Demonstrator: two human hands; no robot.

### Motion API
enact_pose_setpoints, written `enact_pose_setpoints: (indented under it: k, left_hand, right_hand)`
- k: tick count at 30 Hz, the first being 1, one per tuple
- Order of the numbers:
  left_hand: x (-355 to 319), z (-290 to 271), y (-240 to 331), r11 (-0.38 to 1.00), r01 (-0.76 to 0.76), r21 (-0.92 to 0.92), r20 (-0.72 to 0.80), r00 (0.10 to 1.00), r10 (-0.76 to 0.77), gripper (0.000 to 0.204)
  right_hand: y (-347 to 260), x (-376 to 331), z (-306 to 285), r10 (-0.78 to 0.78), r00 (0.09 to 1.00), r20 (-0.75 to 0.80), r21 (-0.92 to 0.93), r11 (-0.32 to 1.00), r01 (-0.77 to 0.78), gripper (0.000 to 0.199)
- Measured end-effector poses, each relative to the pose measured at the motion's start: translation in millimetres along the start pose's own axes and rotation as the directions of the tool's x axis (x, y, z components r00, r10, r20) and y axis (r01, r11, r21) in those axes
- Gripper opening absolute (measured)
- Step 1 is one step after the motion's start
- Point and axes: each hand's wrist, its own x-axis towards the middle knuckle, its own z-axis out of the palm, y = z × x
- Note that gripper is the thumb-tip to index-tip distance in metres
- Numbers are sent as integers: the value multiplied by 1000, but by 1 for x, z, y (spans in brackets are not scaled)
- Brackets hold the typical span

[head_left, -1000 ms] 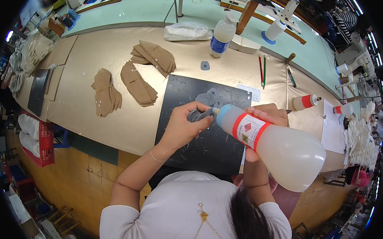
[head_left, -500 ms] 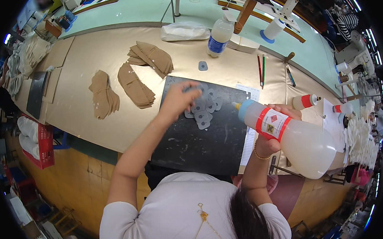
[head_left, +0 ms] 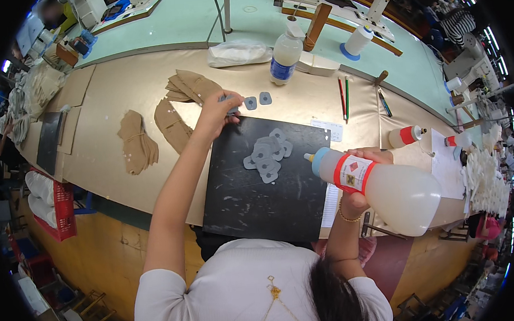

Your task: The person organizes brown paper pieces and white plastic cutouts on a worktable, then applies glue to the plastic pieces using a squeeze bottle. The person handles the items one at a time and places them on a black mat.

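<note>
My left hand [head_left: 215,115] is closed round some small grey patches [head_left: 230,105] at the far left corner of a black board [head_left: 242,202]. Just right of those fingers, two grey patches with dark centres [head_left: 258,100] lie side by side on the gold table cover. A loose, overlapping pile of grey patches [head_left: 266,153] rests on the board. Over the board's right edge, my right hand [head_left: 358,199] grips a big squeeze bottle [head_left: 407,196] of cloudy liquid. It is tilted, its yellow nozzle pointing left toward the pile, and has a blue cap and red-edged label.
Bundles of brown cut pieces [head_left: 137,140] lie left of the board. Behind it stand a blue-labelled bottle [head_left: 285,57] and a white plastic packet [head_left: 238,53]. Pencils [head_left: 345,100] and a small red-banded bottle [head_left: 406,136] lie at right. Sewing machines and a thread cone [head_left: 357,40] are beyond.
My left hand has gone from the pile to the board's far left corner, with grey patches in it. A second patch now lies beside the single one. The squeeze bottle stays gripped.
</note>
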Motion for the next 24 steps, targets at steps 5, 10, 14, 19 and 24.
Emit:
enact_pose_setpoints:
  k: [5,10,14,19,24]
  left_hand:
    - [-73,13,9,854,222,-471,252,961,-112,33]
    - [-118,25,13,834,281,-476,404,912,-77,33]
    - [-142,39,20,918,188,-350,328,942,-68,34]
    - [-159,52,21,979,34,-203,274,962,23,22]
    - [-168,59,22,985,-91,-147,198,973,120,19]
  right_hand:
    - [2,0,8,25,999,45,16,1000,-26,91]
    - [-4,-3,12,44,996,72,59,997,-49,89]
    - [-9,-1,16,14,998,57,67,998,-18,88]
    - [-13,-1,17,-30,999,46,31,999,28,86]
    - [-19,-7,21,-13,996,92,82,997,6,85]
